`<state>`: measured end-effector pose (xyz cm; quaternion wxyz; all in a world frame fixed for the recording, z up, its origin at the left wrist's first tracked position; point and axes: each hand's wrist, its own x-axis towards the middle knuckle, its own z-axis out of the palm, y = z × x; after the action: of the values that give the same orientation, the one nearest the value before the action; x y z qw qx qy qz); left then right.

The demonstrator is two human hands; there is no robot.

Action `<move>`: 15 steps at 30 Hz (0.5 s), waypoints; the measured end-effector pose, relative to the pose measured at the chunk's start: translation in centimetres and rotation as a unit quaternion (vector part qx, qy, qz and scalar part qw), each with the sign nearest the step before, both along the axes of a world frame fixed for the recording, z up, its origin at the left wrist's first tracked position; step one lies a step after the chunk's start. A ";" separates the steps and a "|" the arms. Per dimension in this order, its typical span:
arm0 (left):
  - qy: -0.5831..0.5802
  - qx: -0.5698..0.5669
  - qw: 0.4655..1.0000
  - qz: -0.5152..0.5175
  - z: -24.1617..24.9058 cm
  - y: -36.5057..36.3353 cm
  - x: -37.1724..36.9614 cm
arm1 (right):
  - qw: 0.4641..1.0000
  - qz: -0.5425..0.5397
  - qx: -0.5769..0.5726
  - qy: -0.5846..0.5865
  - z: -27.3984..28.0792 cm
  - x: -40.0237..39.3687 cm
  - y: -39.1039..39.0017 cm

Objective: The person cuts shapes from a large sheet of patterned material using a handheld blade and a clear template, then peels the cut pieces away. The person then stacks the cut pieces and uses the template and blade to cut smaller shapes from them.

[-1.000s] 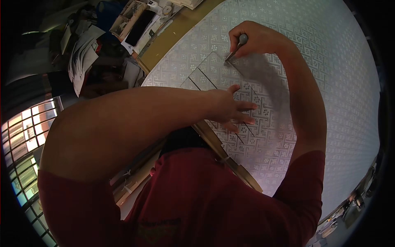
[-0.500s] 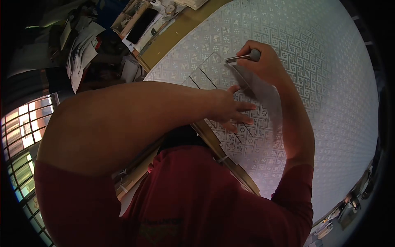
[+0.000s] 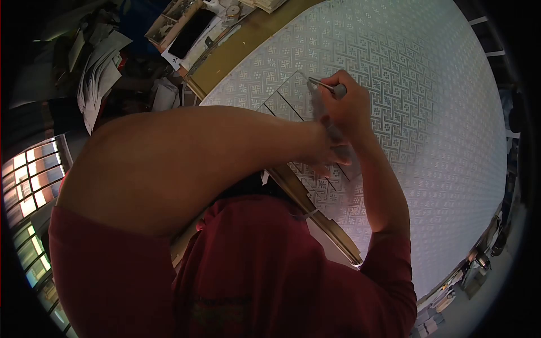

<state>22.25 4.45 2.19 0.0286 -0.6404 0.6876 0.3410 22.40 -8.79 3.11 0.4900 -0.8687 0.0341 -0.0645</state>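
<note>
A large pale sheet [image 3: 394,84] with a raised lattice and blossom pattern covers the work surface. On it rests a clear rectangular ruler or plate [image 3: 287,83] with dark lines. My left hand [image 3: 327,151] lies on the plate with its fingers spread, partly hidden by my right wrist. My right hand [image 3: 348,107] is closed around a slim metal tool [image 3: 322,83] with a round grey knob. The tool's tip touches or nearly touches the sheet by the plate's far corner.
A wooden box [image 3: 169,25], a dark phone-like slab [image 3: 193,32] and a tape roll [image 3: 233,11] sit at the upper left. Loose papers [image 3: 101,73] hang at the left. A brown wooden edge [image 3: 315,217] runs below my hands.
My right hand has turned and shifted slightly left and down, its wrist now nearer my left hand. The tool is still in it. The whole view has shifted a little.
</note>
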 end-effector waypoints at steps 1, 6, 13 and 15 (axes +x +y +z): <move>0.002 -0.003 1.000 0.001 0.0 -0.1 0.0 | 1.000 -0.002 0.002 0.004 0.0 0.1 0.3; -0.002 0.048 0.999 -0.002 1.3 -0.4 0.2 | 1.000 0.007 0.013 -0.027 -0.8 1.9 1.0; -0.042 0.013 0.999 -0.023 0.7 -0.4 0.1 | 0.998 0.011 0.025 -0.061 -1.9 1.6 1.1; -0.071 0.028 0.996 -0.041 1.4 -0.4 0.1 | 0.998 0.017 0.026 -0.051 -1.5 1.8 1.0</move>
<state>22.40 4.06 3.55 0.1087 -0.6333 0.6997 0.3124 24.18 -7.80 1.66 0.5149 -0.8515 -0.0044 -0.0993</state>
